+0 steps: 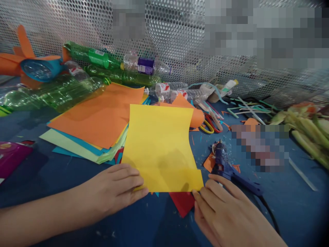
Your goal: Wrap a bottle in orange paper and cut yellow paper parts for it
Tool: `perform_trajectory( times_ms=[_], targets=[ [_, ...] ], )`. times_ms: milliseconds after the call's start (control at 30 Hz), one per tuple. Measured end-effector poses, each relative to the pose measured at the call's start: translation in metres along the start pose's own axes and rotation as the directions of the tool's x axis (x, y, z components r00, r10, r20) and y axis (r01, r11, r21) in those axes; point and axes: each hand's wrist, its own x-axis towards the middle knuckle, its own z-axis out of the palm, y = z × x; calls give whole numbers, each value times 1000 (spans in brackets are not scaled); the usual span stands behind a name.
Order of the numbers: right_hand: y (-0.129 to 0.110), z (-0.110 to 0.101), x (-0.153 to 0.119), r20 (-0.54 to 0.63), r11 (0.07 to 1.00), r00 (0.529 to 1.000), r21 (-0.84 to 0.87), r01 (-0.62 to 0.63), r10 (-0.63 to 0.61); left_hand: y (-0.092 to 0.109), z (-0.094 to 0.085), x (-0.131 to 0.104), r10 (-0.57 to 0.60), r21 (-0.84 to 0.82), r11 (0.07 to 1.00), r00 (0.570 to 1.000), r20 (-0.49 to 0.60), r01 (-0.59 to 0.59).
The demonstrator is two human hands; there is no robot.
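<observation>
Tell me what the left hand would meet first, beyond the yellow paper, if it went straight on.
Across the yellow paper, the left hand would probably meet the right hand first, though depth is unclear.

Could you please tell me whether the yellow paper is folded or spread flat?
Partly folded: the yellow sheet has a folded strip along its near edge, held by both hands; the rest is spread.

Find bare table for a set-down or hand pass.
Left: blue table between paper stack and left forearm. Front: between that forearm and right hand, below yellow sheet, bar red paper and specks. Right: between glue gun cord and clear stick. Crowded: along the mesh, bottles and scissors.
</observation>
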Motion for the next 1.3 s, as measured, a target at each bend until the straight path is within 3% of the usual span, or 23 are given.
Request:
perform_trajectory(
  times_ms=[167,367,467,533,633,800,967,1100,1300],
  targets=[
    [2,2,-2,12,1000,1000,-25,-4,4,0,0,-1,-19,-8,1000,999,47,20],
    [19,-5,-8,15,998,1000,-61,17,-17,0,1,0,-6,-12,1000,1000,-7,6],
    [24,-16,-3,-166,998,986,-61,-12,2,0,-1,1,18,-11,1000,1000,8,-18],
    [20,-20,5,-275,998,961,56,16,0,0,-2,1,17,-18,1000,1000,26,-17],
    [10,-13,19,-165,941,980,300,155,-109,1,-4,2,6,-13,1000,999,53,-5],
    [5,10,30,-17,893,987,423,154,-162,-1,-9,5,35,6,999,993,113,-36],
    [8,13,31,-36,886,984,431,172,-173,-4,-21,4,38,-107,994,986,164,-20],
    [8,11,31,-47,886,983,428,180,-177,-4,-34,3,-14,-237,970,993,117,42],
    [6,13,30,-36,897,985,411,166,-166,-10,-43,2,-100,-271,954,987,125,131]
  ],
)
